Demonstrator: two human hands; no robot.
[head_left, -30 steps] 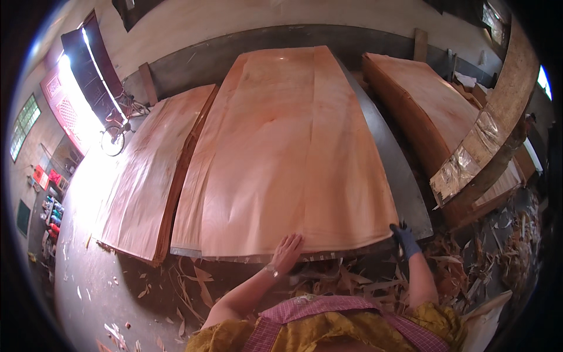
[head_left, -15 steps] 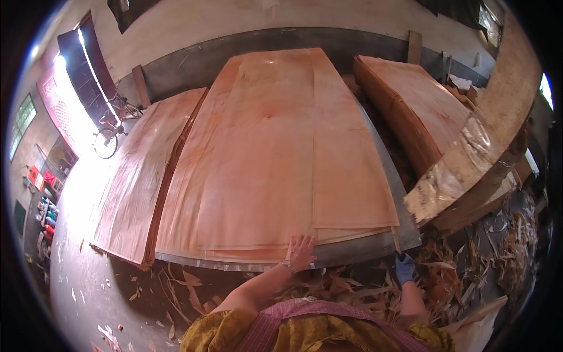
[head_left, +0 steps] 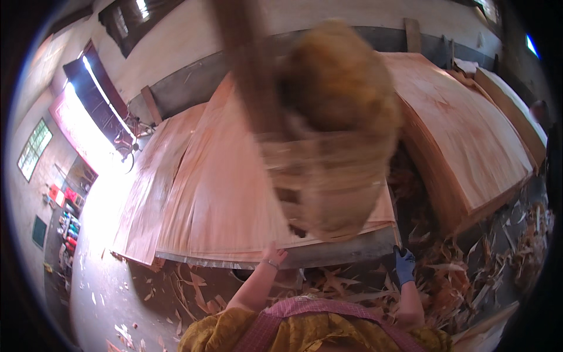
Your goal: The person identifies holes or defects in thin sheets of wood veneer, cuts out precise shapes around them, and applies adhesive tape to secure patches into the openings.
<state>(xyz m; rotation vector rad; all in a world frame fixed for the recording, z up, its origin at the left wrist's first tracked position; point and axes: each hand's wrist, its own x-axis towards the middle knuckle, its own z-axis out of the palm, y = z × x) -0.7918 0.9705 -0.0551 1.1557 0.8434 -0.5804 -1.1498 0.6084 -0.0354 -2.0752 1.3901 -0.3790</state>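
My bare left hand (head_left: 274, 256) rests at the near edge of a broad stack of reddish-brown wood veneer sheets (head_left: 217, 199), its fingers apart and slightly blurred. My right hand (head_left: 404, 267), in a blue glove, is closed around the lower end of a thin, light-brown strip (head_left: 397, 236) at the stack's near right corner. What the strip is I cannot make out. A large, blurred, yellow-brown thing (head_left: 334, 176) looms in front of the stack and hides much of its middle and right; its kind cannot be told. Below the sheets a grey table edge (head_left: 340, 251) shows.
Another veneer stack (head_left: 146, 176) lies on the left, and a thick one (head_left: 457, 129) on the right. Wood scraps (head_left: 457, 267) litter the floor. A blurred brown post (head_left: 246, 64) crosses the upper middle. A bicycle (head_left: 126, 144) stands by the bright doorway.
The view has turned to the right. My left hand has shifted left along the sheet edge. The big blurred thing now covers the middle; my right hand stays at the corner.
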